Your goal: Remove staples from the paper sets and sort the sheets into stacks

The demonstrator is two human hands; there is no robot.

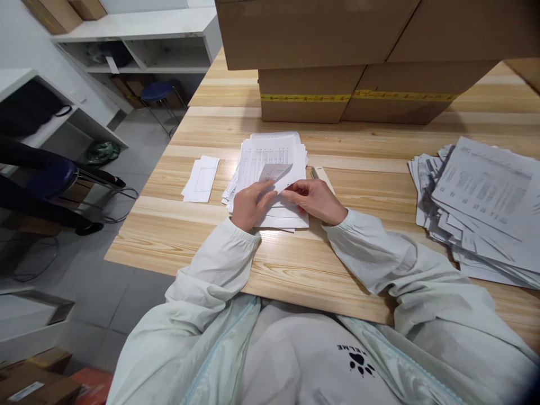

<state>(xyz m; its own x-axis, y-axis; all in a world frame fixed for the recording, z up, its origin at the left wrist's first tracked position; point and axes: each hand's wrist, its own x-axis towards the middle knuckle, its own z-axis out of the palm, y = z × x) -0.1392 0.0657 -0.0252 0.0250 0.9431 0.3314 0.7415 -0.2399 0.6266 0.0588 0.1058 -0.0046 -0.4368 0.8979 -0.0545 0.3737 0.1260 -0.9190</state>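
A stack of printed paper sheets lies on the wooden table in front of me. My left hand and my right hand rest on its near part. Both pinch the top sheet, whose near edge is lifted and folded back. The fingers of each hand are closed on that sheet. Pale jacket sleeves cover both arms.
A small folded slip pile lies left of the stack. A big messy heap of printed sheets fills the table's right side. Cardboard boxes stand stacked at the back. Stools and white shelves are off to the left.
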